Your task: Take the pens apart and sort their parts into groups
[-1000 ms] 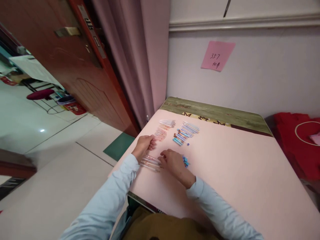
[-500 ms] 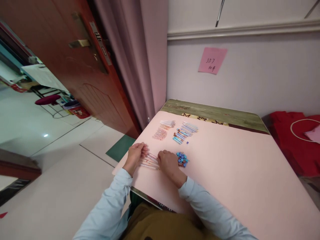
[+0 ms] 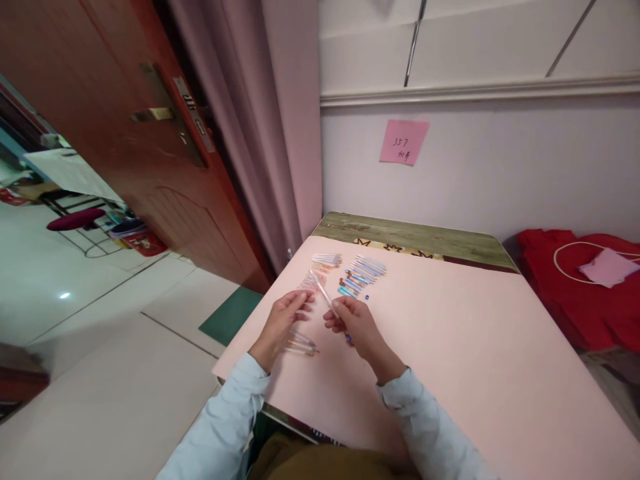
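Observation:
My right hand [image 3: 353, 320] is closed around a slim, pale pen [image 3: 323, 288], lifted above the table and tilted with its far end up to the left. My left hand [image 3: 287, 317] is beside it, thumb and forefinger drawn together; whatever they hold, if anything, is too small to make out. Below the left hand lie several loose pale pens [image 3: 301, 343]. Just beyond both hands are a row of blue pens [image 3: 365, 272] and a group of white and pinkish pens [image 3: 327, 260]. My right hand mostly covers a pile of small blue pieces [image 3: 349, 339].
A pink sheet covers the table [image 3: 450, 347]. One small blue piece [image 3: 367, 297] lies alone near the blue pens. A pink note [image 3: 404, 142] is on the wall. Red cloth [image 3: 560, 293] lies at the right, and a brown door [image 3: 100, 120] stands at the left.
My right hand has risen from the loose pens with one pen in it. My left hand has come off the pens too, and the view has shifted slightly.

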`<state>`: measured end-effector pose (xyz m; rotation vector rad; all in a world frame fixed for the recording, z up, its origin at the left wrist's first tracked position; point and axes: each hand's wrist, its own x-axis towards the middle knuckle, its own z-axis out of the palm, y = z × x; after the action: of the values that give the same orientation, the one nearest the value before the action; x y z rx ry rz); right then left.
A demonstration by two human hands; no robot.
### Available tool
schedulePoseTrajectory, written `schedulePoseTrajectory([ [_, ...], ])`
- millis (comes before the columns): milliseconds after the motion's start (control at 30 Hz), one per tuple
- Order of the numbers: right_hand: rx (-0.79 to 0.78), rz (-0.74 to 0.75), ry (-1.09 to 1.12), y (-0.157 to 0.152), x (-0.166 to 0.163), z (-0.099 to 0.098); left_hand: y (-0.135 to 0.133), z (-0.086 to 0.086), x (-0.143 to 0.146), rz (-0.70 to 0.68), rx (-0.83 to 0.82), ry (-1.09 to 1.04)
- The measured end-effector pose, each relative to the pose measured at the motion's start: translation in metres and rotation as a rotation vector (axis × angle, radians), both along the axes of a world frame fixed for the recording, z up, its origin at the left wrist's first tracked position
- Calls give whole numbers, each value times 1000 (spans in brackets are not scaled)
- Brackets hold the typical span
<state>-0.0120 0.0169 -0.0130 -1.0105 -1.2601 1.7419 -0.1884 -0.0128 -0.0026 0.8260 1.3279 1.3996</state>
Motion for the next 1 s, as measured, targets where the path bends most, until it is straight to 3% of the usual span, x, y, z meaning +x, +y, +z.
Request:
schedulePoseTrajectory([
  [100,-245,77,341,0,11,16,10,24,31,-209,61,-189],
  [200,-375,131,481,-1,20,28,18,38,53,-262,70,-265],
  [467,-392,376,635,1,43,50,22,66,76,-353,87,-261],
  [600,-445,452,712,1,48,55,19,69,82,-375,84,-293],
  [767,-384,315,605,-1,42,56,24,60,82,-304,109,-286],
  [1000,-47,6,324,-6,34,51,25,64,78,-196,85,-247],
])
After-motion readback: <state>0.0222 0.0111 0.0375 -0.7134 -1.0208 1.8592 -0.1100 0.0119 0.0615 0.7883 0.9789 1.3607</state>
